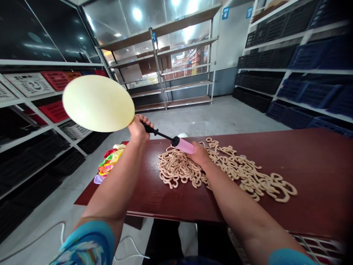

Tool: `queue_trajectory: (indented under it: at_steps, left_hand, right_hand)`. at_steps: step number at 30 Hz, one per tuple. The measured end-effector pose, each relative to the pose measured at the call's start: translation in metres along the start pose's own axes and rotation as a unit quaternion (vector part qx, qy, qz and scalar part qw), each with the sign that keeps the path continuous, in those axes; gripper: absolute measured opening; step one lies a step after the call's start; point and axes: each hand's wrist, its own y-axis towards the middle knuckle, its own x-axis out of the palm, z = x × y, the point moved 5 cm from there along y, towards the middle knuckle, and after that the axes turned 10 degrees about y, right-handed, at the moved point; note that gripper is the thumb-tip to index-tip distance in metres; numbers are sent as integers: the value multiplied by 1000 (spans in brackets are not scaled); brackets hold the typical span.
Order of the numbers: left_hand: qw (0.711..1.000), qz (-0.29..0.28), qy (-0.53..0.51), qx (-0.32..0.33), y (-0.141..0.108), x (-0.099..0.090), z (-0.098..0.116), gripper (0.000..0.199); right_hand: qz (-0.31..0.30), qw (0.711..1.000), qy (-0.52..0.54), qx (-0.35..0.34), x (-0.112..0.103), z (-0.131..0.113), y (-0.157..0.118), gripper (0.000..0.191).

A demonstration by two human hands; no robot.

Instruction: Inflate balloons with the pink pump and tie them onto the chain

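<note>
A pale yellow inflated balloon is at the upper left. My left hand is closed around the balloon's neck, together with the black end of a hand balloon pump. The pump's thin black rod runs from there to its pink barrel. Wrapped round the barrel's far end is my right hand, just above a heap of beige, curly, cord-like pieces. The balloon's mouth is hidden by my left fingers. Limp colourful balloons lie on the table beyond my left forearm.
The dark red table spans the view in front of me. Crates such as a red one fill the left shelves; dark blue crates stand on the right. A metal rack is at the back. A white cable lies on the floor.
</note>
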Motion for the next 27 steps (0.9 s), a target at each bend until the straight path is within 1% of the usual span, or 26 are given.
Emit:
queue_trajectory:
  at_steps: [4, 6, 8, 10, 12, 14, 16, 20, 22, 24, 25, 27]
  left_hand:
    - [999, -4, -3, -39, -19, 18, -47, 18]
    - [998, -3, -10, -70, -28, 24, -67, 20]
    - [995, -2, -22, -92, -34, 26, -79, 21]
    - [994, -5, -30, -101, -35, 26, -83, 21]
    - [995, -7, -27, -97, -32, 24, -78, 21]
    - [996, -11, -15, -84, -26, 19, -63, 20]
    - [998, -12, -2, -65, -19, 13, -41, 19]
    - [999, 6, 22, -27, -3, -3, 13, 17]
    - [999, 8, 27, -17, 4, -9, 34, 16]
    - [999, 13, 30, -12, 9, -14, 44, 15]
    - [999, 16, 30, -8, 11, -15, 45, 15]
    - [999, 21, 27, -1, 11, -15, 39, 15]
  right_hand:
    - [8, 1000, -6, -7, 2, 2, 0, 38]
    - [4, 1000, -7, -6, 2, 1, 0, 38]
    - [3, 1000, -5, -9, 1, -1, -1, 38]
    - [7, 1000, 0, -16, -1, -3, -1, 39]
    - [13, 1000, 3, -22, -3, -5, -2, 38]
    - [11, 1000, 2, -20, -3, -5, -2, 35]
    - [5, 1000, 5, -12, -3, -5, -2, 34]
    - [1, 999, 28, -15, -4, -5, -2, 37]
    - [-2, 999, 34, -15, -2, -5, -1, 37]
    - [-6, 1000, 27, -8, -1, -3, 0, 36]
    - [-6, 1000, 21, -3, -1, -2, 0, 35]
    - [-5, 1000, 11, 6, -1, -2, 0, 35]
